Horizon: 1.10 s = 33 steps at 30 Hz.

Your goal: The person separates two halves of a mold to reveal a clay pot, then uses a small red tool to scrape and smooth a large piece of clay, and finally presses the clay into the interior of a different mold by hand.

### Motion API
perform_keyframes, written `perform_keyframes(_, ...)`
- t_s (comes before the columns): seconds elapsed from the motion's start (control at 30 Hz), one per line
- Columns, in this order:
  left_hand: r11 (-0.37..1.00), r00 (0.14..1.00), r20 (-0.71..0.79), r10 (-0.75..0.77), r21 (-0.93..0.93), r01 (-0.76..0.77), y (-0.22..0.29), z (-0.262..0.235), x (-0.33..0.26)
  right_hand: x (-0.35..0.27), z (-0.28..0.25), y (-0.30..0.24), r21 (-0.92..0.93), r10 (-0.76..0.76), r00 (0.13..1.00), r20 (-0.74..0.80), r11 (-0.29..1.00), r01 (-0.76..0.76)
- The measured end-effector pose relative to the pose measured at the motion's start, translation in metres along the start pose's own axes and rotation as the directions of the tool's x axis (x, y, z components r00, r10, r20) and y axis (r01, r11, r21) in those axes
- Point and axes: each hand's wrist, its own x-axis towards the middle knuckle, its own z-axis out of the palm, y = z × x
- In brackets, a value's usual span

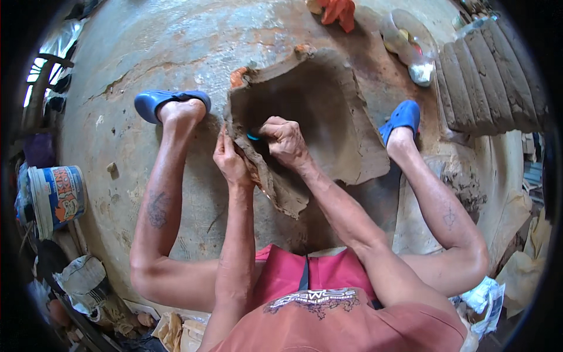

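Two hands working the wall of a wet clay pot (pixel 316 111) on the floor between my feet.

I'm pressing my left hand (pixel 231 158) against the outside of the near wall, fingers fairly straight and closed together, bracing the clay rather than gripping it — while my right hand (pixel 285 141) is reaching over the rim into the hollow, fingers curled around a small teal tool (pixel 253 136) held against the inner face. The pot is lying on its side on the concrete floor (pixel 176 47), mouth toward me, its rim ragged. I'm squatting in blue clogs (pixel 155 101), one on either side of it. Off to my right a row of grey clay slabs (pixel 489 76) is standing, and a painted bucket (pixel 58 196) is sitting well away on my left.
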Motion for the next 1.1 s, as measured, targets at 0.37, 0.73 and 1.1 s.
perform_keyframes(0.37, 0.999, 0.999, -0.006, -0.031, -0.040, 0.031, 0.001, 0.000, 0.009, -0.104, -0.137, -0.077, -0.049, 0.216, 0.829, 0.516, 0.974, -0.223)
perform_keyframes(0.73, 0.950, 0.998, -0.025, 0.050, 0.310, -0.040, 0.050, -0.005, 0.060, 0.071, -0.074, -0.043, 0.101, 0.272, 0.947, -0.172, 0.961, -0.257)
perform_keyframes(1.1, 0.008, 0.910, 0.411, 0.057, 0.911, -0.412, 0.105, 0.069, 0.064, 0.120, -0.045, 0.007, 0.092, 0.402, 0.907, 0.129, 0.905, -0.414)
